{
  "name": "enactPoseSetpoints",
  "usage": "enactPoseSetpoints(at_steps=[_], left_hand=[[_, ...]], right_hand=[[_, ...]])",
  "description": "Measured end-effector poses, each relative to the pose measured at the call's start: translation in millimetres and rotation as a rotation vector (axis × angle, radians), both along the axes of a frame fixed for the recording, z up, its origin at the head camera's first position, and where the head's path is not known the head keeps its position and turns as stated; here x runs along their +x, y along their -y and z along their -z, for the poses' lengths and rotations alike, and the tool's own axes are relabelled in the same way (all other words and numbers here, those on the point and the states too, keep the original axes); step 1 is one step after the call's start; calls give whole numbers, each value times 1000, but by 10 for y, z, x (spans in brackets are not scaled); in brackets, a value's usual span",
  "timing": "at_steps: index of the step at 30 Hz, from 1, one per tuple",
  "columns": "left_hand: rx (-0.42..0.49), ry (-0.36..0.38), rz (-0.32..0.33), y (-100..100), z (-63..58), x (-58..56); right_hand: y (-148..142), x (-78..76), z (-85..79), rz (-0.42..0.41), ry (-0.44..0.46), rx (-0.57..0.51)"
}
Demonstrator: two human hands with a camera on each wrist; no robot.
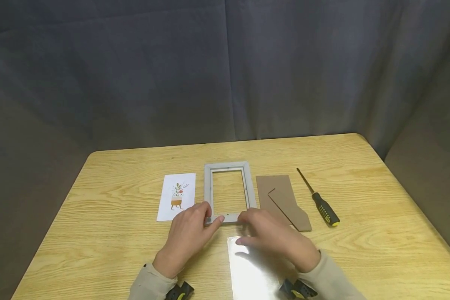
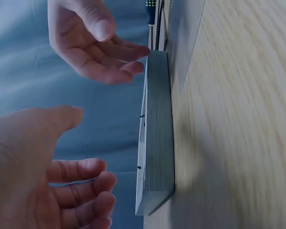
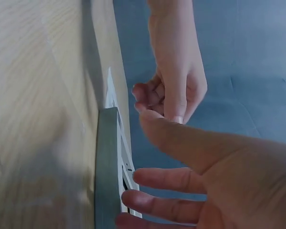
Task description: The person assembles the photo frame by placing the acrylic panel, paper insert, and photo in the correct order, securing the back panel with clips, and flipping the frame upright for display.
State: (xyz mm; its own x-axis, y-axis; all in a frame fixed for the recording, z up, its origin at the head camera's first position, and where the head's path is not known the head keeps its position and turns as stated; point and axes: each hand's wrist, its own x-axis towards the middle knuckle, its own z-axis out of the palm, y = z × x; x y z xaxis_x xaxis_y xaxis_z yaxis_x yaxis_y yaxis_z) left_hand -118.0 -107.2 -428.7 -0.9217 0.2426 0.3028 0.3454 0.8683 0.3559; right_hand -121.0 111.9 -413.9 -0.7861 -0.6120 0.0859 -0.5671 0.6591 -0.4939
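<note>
An empty grey picture frame (image 1: pixel 208 183) lies flat on the table, small dark tabs along its inner edge. My left hand (image 1: pixel 191 227) is over its near left corner, fingers loosely bent, and the left wrist view shows a gap between fingertips and frame. At the near right corner is my right hand (image 1: pixel 271 231), its fingers relaxed and spread, fingertips right by the frame's edge (image 3: pixel 107 167). Neither hand holds anything. Beneath the right hand, a shiny clear sheet (image 1: pixel 247 271) lies on the table.
Left of the frame lies a white card (image 1: pixel 164 204) printed with a potted plant. To its right is a brown backing board (image 1: pixel 281 187) with a slanted flap. Farther right, a black and yellow screwdriver (image 1: pixel 324 210) lies on the wooden table (image 1: pixel 108 233). A dark curtain (image 1: pixel 153 83) hangs behind.
</note>
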Motion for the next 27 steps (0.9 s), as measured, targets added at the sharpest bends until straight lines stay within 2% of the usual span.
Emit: enactPoseSetpoints(at_steps=[6,11,16,19,27], left_hand=[[-15,44,1,-41,-24,42],[-24,67,15,-78,-37,73],[-34,76,28,-105,-19,91],[-43,75,28,-113,-1,97],[-23,61,33,-124,16,93]], right_hand=[[38,39,21,-36,-56,75],[59,92,22,-29,-20,124],[81,140,44,-28,-29,179],[88,159,65,-28,-54,191],[92,162,115,-26,-46,207]])
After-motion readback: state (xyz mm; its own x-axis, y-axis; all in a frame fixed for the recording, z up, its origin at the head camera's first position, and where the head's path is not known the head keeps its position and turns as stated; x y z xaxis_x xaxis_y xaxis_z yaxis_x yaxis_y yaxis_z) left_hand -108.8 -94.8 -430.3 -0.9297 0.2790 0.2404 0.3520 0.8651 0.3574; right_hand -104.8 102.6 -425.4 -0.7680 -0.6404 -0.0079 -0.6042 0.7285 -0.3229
